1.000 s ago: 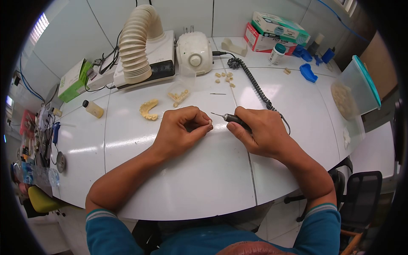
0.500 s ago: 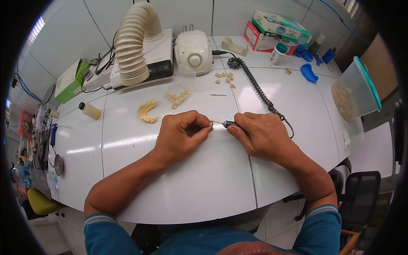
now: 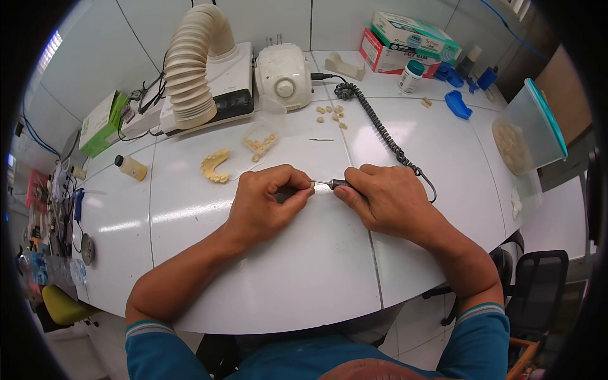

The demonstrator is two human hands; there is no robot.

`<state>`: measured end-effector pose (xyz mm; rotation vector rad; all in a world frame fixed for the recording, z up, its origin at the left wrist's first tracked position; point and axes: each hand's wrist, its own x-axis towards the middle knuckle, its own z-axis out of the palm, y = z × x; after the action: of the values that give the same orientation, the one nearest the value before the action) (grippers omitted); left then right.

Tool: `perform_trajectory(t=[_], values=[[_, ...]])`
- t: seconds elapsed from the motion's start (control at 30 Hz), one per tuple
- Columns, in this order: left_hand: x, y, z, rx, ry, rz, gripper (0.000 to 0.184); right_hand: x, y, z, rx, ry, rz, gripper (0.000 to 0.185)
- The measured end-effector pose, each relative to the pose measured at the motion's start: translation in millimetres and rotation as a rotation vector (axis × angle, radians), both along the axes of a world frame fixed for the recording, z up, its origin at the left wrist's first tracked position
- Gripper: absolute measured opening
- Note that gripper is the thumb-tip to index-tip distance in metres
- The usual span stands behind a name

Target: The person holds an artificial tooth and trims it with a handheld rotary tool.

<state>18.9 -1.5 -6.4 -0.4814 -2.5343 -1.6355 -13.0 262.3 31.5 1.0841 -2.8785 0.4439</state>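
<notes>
My left hand [image 3: 272, 199] pinches a small pale tooth-like piece [image 3: 312, 184] between thumb and fingertips. Wrapped in the fingers of my right hand [image 3: 383, 197] is a dark rotary handpiece [image 3: 337, 184], its thin bit pointing left and meeting the small piece. Behind my left hand lie a yellowish dental arch model [image 3: 215, 166] and a clear box [image 3: 261, 140] holding several tooth-like pieces. A thin metal bur [image 3: 322, 139] rests on the table beyond the handpiece, with several loose pale pieces [image 3: 331, 114] farther back.
At the back stand a white control unit [image 3: 283, 77] with a coiled cord [image 3: 380, 130] and a ribbed hose [image 3: 190, 69]. A small bottle [image 3: 131, 168] is at the left. Mask boxes [image 3: 411, 41], a white jar [image 3: 411, 76] and a lidded tub [image 3: 529, 130] are at the right.
My right hand has brought the handpiece slightly left, so its bit, earlier apart from the small piece, now meets it. My left hand keeps its pinch. The view has shifted slightly.
</notes>
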Motion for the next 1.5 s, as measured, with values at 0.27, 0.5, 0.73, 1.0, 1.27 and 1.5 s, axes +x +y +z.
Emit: perform_trajectory(t=[0.27, 0.5, 0.73, 1.0, 1.27, 1.5], values=[[0.5, -1.2, 0.0, -0.064, 0.055, -0.019, 0.008, -0.2, 0.7, -1.2, -0.018, -0.018, -0.012, 0.042], [2.0, 0.8, 1.5, -0.045, 0.025, -0.018, 0.007, -0.6, 1.3, 2.0, -0.01, -0.069, -0.033, 0.045], [3.6, 3.0, 2.7, -0.07, -0.08, 0.026, 0.006, -1.9, 2.5, 0.3, 0.0, -0.102, -0.044, 0.047], [4.7, 5.9, 0.9, -0.034, -0.096, 0.029, 0.006, -0.5, 4.9, -0.3, -0.029, -0.121, -0.048, 0.047], [5.0, 5.6, 0.1, -0.022, -0.088, 0.022, 0.006, -0.1, 4.5, 2.1, -0.004, -0.137, -0.07, 0.046], [4.2, 6.5, -2.0, -0.004, -0.06, 0.036, 0.004, -0.2, 4.1, 4.8, 0.01, -0.146, -0.073, 0.046]])
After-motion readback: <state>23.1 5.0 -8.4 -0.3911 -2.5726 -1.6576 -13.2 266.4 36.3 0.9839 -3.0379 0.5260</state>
